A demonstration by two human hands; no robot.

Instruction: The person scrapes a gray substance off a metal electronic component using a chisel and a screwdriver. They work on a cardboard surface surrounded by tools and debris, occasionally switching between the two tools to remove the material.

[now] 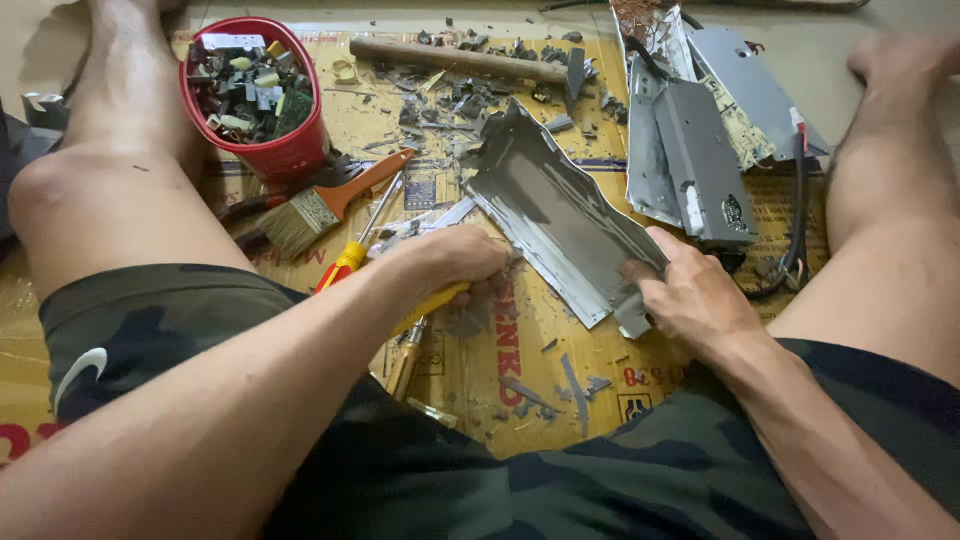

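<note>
Cardboard sheet [480, 370] on floor, littered with grey debris; left hand [455, 262] grip wraps yellow-handled tool [432, 305], right hand [690, 290] grip clamps bent metal casing [555, 215]

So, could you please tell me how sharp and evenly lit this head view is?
Head view: soft, even light with faint shadows; the bent metal panel and red bucket look sharp; the left hand and right hand are slightly soft; the foot at top right is smeared; straight edges bow outward near the borders.
</note>
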